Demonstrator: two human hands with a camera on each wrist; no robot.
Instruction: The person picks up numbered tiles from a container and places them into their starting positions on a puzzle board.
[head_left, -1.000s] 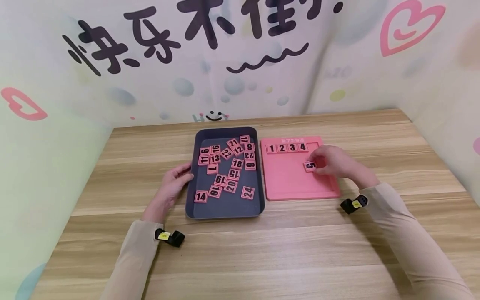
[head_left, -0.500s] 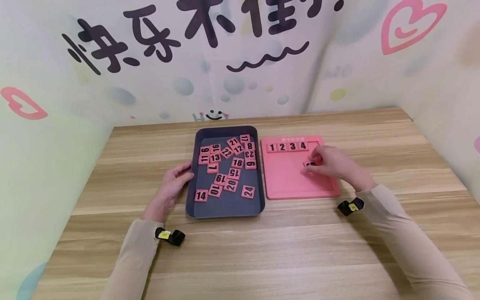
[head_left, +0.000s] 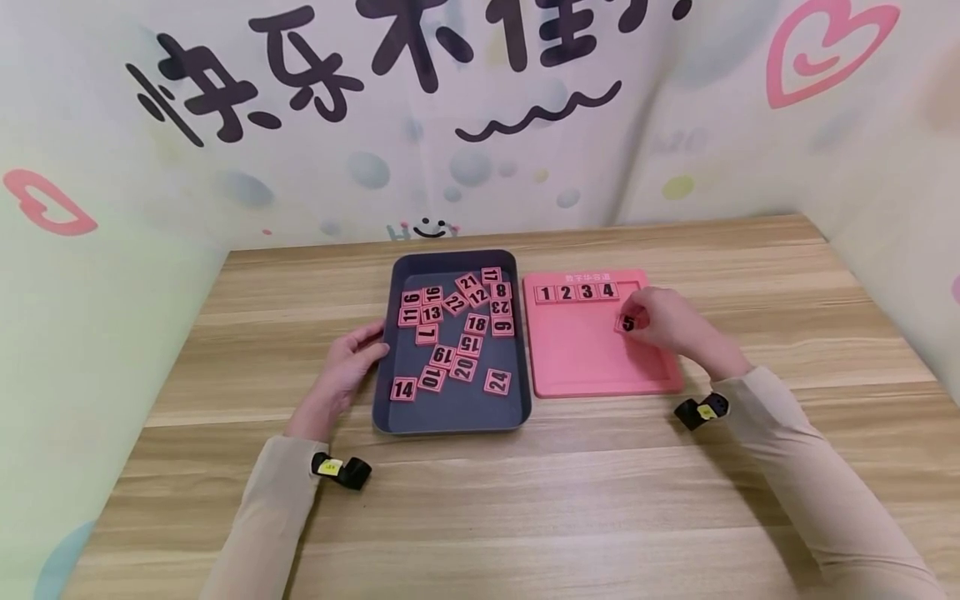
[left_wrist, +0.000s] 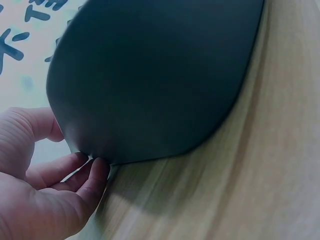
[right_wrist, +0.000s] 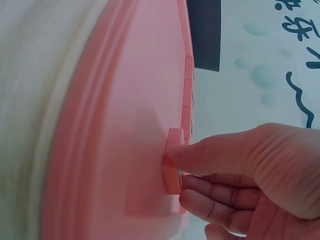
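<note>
In the head view my left hand [head_left: 347,362] holds the dark grey tray [head_left: 390,417] by its left side. The left wrist view has thumb and fingers [left_wrist: 95,180] at the edge of the dark tray wall. Inside the tray lie several pink number tiles, such as 14 [head_left: 403,389] and 24 [head_left: 497,382]. My right hand [head_left: 667,321] pinches the number 5 tile [head_left: 628,322] over the pink puzzle board [head_left: 573,358]. In the right wrist view the thumb presses this tile's [right_wrist: 173,185] side, and the fingers are behind it. Tiles 1 to 4 [head_left: 577,292] form a row along the board's top.
The tray and the board lie side by side on a wood-grain table [head_left: 465,517]. A printed wall cloth [head_left: 300,192] with dark writing stands behind. Each wrist wears a small black camera, one on the left [head_left: 342,471] and one on the right [head_left: 701,411].
My right hand has shifted the number 5 tile slightly up and right and turned it, so its 5 now reads upright rather than sideways. My left hand has stayed at the tray.
</note>
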